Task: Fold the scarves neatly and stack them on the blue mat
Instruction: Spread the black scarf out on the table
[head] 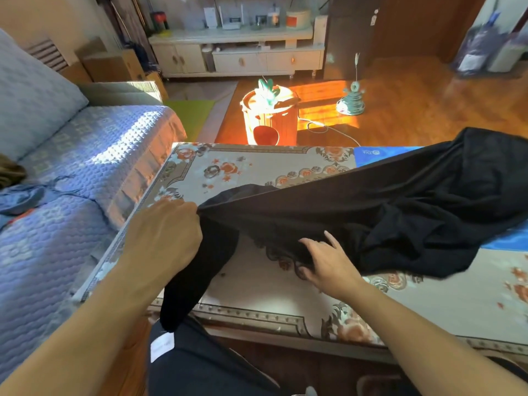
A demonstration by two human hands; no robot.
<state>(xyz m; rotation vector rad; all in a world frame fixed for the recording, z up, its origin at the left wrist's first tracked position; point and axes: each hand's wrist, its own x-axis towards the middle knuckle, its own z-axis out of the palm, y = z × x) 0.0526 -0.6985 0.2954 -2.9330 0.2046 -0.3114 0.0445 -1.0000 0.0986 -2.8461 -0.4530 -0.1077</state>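
A large black scarf lies stretched across the floral-covered table, bunched at the right over the blue mat. My left hand grips one end of the scarf near the table's left side, lifted slightly, and a black tail hangs from it over the front edge. My right hand holds the scarf's lacy lower edge, thumb on top and fingers tucked under the fabric. Most of the blue mat is hidden under the scarf; another strip of the mat shows at the far right.
A sofa with a blue quilted cover stands left of the table, with blue fabric lying on it. Beyond the table are an orange bucket-like stool, a cat toy, a white cable on the wooden floor and a white cabinet.
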